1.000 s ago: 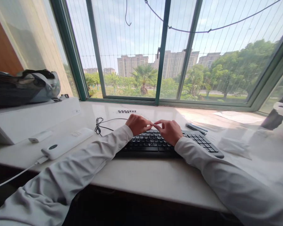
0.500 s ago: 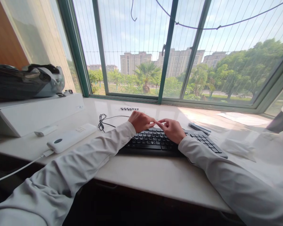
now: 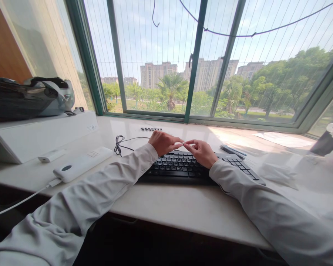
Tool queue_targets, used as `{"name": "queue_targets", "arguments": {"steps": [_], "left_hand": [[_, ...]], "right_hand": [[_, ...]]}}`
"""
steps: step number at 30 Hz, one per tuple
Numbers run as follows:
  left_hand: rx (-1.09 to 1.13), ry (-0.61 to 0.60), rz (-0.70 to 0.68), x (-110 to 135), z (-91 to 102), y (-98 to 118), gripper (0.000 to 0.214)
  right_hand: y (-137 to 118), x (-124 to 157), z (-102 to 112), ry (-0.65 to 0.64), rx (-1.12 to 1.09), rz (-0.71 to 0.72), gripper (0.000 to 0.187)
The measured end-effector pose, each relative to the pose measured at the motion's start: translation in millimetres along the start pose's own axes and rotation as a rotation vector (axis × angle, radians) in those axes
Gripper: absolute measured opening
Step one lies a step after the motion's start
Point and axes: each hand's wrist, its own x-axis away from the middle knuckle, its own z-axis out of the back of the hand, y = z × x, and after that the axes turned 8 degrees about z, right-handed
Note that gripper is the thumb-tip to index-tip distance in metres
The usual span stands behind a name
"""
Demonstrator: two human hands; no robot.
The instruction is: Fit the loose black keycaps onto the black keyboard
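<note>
Above the rear of a black keyboard (image 3: pixel 170 168), my left hand (image 3: pixel 163 143) and my right hand (image 3: pixel 202 152) meet fingertip to fingertip. Both are closed in a pinch. Something tiny and dark shows where the fingertips touch, too small to name. The hands and sleeves cover part of the keyboard's upper rows and its right middle. Just behind my left hand, several small dark pieces (image 3: pixel 151 129) stand in a row on the white surface. A black cable (image 3: pixel 119 145), tied in a bundle, lies left of my left hand.
On the left lie a white power bank (image 3: pixel 83 164) with a cable plugged in and a small white adapter (image 3: pixel 52 156). Behind them a white box (image 3: pixel 44 136) carries a dark bag (image 3: pixel 30 96). Dark pens (image 3: pixel 233 151), clear plastic (image 3: pixel 279 173) and paper (image 3: pixel 284 139) lie right.
The view has shifted very slightly. Both hands keep their pinch over the keyboard, with a small shift of the fingertips; a dark speck now shows between them.
</note>
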Motion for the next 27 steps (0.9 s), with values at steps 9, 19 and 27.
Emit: {"name": "queue_targets", "arguments": {"steps": [9, 19, 27], "left_hand": [[-0.018, -0.038, 0.021, 0, 2.9, 2, 0.038], [0.055, 0.013, 0.012, 0, 7.1, 6, 0.027], [0.104, -0.008, 0.021, -2, 9.9, 7, 0.022]], "right_hand": [[-5, 1, 0, -0.014, -0.196, 0.059, 0.050], [6, -4, -4, 0.034, -0.329, 0.020, 0.048], [-2, 1, -3, 0.023, -0.221, 0.037, 0.055]]}}
